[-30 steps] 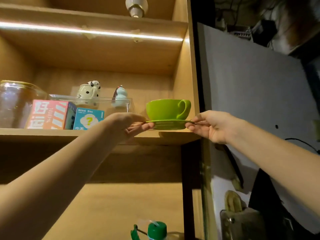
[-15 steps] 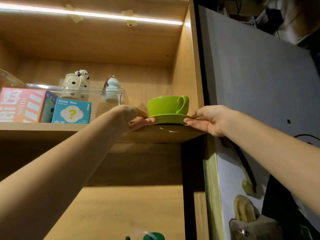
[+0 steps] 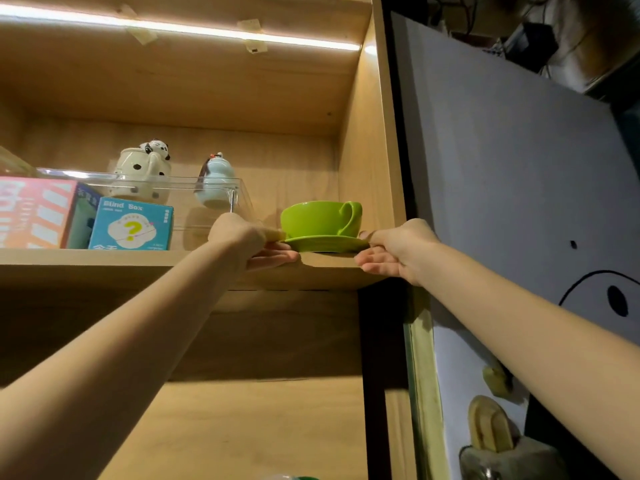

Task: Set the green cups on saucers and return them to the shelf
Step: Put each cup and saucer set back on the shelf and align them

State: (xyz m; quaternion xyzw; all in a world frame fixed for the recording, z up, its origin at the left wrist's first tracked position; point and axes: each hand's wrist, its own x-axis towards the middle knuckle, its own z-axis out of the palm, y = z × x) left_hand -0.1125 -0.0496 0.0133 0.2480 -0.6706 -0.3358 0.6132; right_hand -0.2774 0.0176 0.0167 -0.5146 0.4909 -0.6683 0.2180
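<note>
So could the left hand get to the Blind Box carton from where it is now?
Probably yes, once it lets go. The left hand is gripping the green saucer rim, and the Blind Box carton stands just to its left at the shelf front, with nothing between them.

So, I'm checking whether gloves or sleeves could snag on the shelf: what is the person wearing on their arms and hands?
Nothing shows on either arm. The left hand and right hand are bare: no gloves, and no rings, watch or bands visible from this side. Both forearms are uncovered up to the frame edge, so any sleeve ends out of view.
</note>
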